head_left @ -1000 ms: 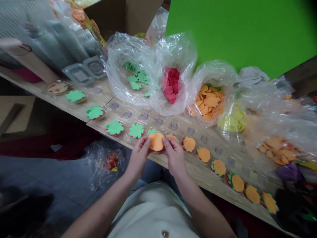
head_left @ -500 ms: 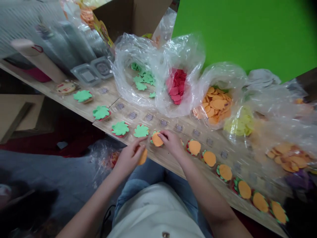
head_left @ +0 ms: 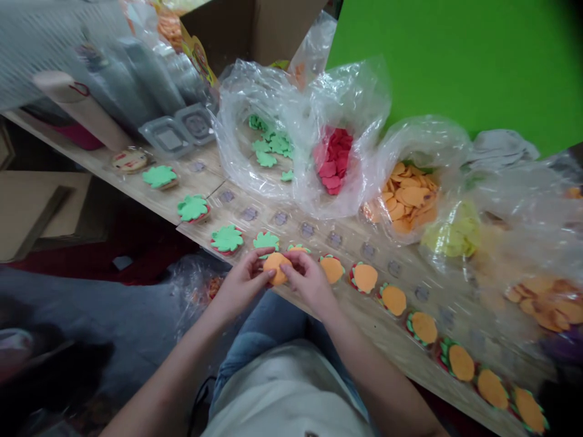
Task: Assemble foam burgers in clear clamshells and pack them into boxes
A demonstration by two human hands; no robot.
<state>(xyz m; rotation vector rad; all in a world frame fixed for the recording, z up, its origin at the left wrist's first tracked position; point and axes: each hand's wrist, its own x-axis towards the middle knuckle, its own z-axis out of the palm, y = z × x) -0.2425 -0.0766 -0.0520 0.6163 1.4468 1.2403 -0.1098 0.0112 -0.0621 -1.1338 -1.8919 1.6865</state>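
Head view: left hand [head_left: 245, 284], right hand [head_left: 310, 284], both pinching a flat orange foam disc [head_left: 276, 268]

Small craft workshop or piecework room, by all signs: a long wooden plank bench [head_left: 378, 321] set with rows of layered foam discs [head_left: 364, 278], and clear plastic bags [head_left: 405, 200] of cut green, red, orange and yellow foam shapes along its far side. Farther left, a cardboard box [head_left: 237, 30] and clear plastic moulds [head_left: 170, 136]. Far right, a bright green sheet [head_left: 446, 67]. Near left, loose plastic wrapping [head_left: 195, 291] and a cardboard sheet [head_left: 40, 212] low down beside the bench.
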